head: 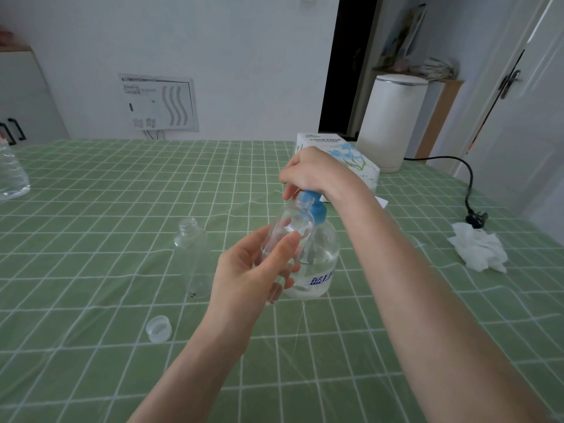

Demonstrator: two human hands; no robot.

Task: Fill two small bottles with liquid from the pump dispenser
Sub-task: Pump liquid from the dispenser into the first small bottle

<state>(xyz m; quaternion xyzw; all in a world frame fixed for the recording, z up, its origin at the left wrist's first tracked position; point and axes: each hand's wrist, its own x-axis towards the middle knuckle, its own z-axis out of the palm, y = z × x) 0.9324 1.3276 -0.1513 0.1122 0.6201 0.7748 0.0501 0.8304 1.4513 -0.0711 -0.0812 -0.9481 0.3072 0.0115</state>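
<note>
While scanning from the left edge: second small bottle [192, 257] upright and uncapped on the green checked tabletop [91, 209], left of centre, touched by neither hand; loose cap [158, 328] lying below it, toward the bottom edge. At centre, left hand [253, 270] wrapped round the first small bottle [288, 233], thumb and fingers clamped on its clear body. Long axis tilted, base low in the palm, mouth pointing up and right at the blue pump head [319, 212]. Mouth just beside the spout [306, 197], perhaps touching; cannot tell whether squarely under it. Immediately right, pump dispenser [317, 261] standing behind the held bottle. Above it, right hand [311, 175] curled over the pump head, set as if to press. Judged mid-fill of the first bottle; hinges on keeping mouth under spout.
</note>
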